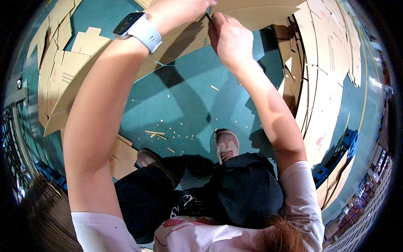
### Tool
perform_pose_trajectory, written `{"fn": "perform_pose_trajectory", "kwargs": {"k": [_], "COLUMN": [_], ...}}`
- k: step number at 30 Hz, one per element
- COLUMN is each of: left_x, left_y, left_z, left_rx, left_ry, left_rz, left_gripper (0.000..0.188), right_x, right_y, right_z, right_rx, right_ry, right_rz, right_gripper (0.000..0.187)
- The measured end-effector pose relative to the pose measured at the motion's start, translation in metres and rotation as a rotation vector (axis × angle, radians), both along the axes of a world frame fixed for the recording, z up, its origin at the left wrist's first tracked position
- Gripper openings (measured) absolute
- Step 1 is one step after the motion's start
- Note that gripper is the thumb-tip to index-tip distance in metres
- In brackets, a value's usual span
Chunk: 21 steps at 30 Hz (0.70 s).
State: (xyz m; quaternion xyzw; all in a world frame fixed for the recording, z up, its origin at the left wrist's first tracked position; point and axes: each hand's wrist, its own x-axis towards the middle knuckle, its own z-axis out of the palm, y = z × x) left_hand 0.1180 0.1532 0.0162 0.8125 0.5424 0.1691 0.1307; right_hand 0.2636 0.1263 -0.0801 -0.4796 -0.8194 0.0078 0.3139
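A large brown cardboard sheet (260, 11) spans the top of the head view, with a long edge running down to the left behind my left arm. My left hand (180, 11) reaches over this sheet, a watch with a pale strap (145, 33) on its wrist. Its fingers are mostly cut off by the upper edge, so their grip does not show. Close beside it, my right hand (231, 40) is closed at the cardboard. A thin dark piece (208, 17) shows at its fingers, too small to name.
Stacked flat cardboard (325, 63) stands on the right, with more cardboard pieces (58, 75) on the left. Cardboard scraps (156, 134) litter the green floor (184, 105) before my shoes (227, 145). A blue pallet (336, 157) sits at the lower right.
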Motion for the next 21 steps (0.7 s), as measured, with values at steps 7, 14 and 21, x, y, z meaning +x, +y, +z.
{"fn": "perform_pose_trajectory", "kwargs": {"k": [7, 14, 21], "left_x": [0.002, -0.001, 0.000], "left_y": [-0.001, 0.000, -0.004], "left_z": [0.004, -0.005, 0.000], "left_rx": [-0.022, 0.025, 0.005], "left_ry": [0.038, 0.002, 0.040], "left_rz": [0.044, 0.033, 0.045], "left_gripper": [0.020, 0.019, 0.018], "right_x": [-0.004, -0.001, 0.007], "right_y": [-0.003, -0.017, -0.011], "right_z": [0.002, 0.007, 0.010], "right_rx": [-0.085, -0.183, -0.137], "right_ry": [-0.099, -0.090, -0.055], "right_rz": [-0.013, -0.027, -0.037], "right_gripper": [0.008, 0.008, 0.009]}}
